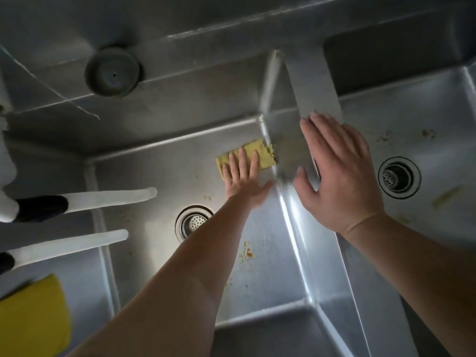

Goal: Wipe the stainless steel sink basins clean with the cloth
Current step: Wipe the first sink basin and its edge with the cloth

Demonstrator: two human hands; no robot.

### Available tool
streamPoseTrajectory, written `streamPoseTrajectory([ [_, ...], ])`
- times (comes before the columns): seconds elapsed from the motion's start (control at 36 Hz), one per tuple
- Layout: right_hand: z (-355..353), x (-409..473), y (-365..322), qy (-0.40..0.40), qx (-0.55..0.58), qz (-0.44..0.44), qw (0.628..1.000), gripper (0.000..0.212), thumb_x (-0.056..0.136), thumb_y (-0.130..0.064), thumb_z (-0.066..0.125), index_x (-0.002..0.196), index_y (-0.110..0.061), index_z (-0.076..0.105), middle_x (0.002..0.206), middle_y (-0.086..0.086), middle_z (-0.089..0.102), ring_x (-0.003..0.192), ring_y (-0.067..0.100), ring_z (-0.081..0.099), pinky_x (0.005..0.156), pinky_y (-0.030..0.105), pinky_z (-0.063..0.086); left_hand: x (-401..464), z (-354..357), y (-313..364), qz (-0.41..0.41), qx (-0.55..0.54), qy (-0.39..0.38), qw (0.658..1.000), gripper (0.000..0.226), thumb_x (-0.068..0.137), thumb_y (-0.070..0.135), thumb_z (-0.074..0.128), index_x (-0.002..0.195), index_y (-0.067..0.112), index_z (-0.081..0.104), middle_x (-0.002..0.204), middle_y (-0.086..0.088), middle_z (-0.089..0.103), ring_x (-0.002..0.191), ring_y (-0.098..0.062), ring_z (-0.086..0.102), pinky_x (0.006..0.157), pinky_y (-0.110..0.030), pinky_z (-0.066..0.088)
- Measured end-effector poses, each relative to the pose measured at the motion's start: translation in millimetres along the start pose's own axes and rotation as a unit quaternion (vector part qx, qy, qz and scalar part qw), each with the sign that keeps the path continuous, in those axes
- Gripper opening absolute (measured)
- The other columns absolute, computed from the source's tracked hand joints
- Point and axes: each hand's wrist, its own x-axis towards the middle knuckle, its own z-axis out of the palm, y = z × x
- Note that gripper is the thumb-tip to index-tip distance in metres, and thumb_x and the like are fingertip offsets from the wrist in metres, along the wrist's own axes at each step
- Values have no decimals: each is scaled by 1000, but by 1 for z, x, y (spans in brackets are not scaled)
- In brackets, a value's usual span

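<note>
My left hand (243,180) lies flat, fingers spread, pressing a folded yellow cloth (260,153) onto the floor of the left sink basin (159,173), in its far right corner. Orange-brown crumbs (247,252) dot that basin floor near its round drain (192,222). My right hand (340,171) rests open, palm down, on the steel divider (316,81) between the basins, holding nothing. The right sink basin (412,119) shows smears and specks around its drain (398,177).
Two white tubes (108,197) with black collars reach over the left basin from the left edge. A second yellow cloth (31,323) lies at the lower left on the sink rim. A round grey plug (113,73) sits on the back ledge.
</note>
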Motion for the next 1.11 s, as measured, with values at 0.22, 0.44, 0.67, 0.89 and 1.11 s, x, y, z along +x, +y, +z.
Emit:
streamPoseTrajectory([
  [0.22,-3,1,-4,-9,-7,11,1000,67,84,-25,49,147,-4,41,154,13,39,144,27,35,119,48,24,-89,52,10,107,29,-104,988,86,89,78,11,148,31,-31,150,-6,-45,136,-33,-44,115,-54,-22],
  [0.44,-6,1,-5,-25,-9,15,1000,67,85,-27,48,147,-6,40,155,12,38,144,26,34,118,48,24,-152,86,11,136,19,-69,988,70,100,41,35,155,36,-8,161,4,-21,149,-27,-20,121,-49,-9],
  [0.67,-6,2,-5,-27,-9,15,999,68,83,-26,48,148,-6,40,155,12,38,145,26,33,118,48,25,-129,74,3,160,-56,78,982,41,80,23,55,117,32,69,124,13,67,112,-17,62,90,-40,51],
  [0.89,-5,2,-5,-25,-8,16,1000,68,82,-26,49,147,-5,41,155,11,39,144,25,34,119,47,24,-109,6,12,-93,-491,37,866,36,94,5,45,119,22,64,105,-5,73,90,-20,69,70,-26,53],
  [1.11,-3,1,-3,-12,7,17,1000,66,82,-24,51,145,-5,44,154,11,40,145,24,34,117,48,26,-38,-63,-10,-139,-615,197,751,23,96,15,48,99,25,69,81,8,66,74,-11,59,69,-27,47],
])
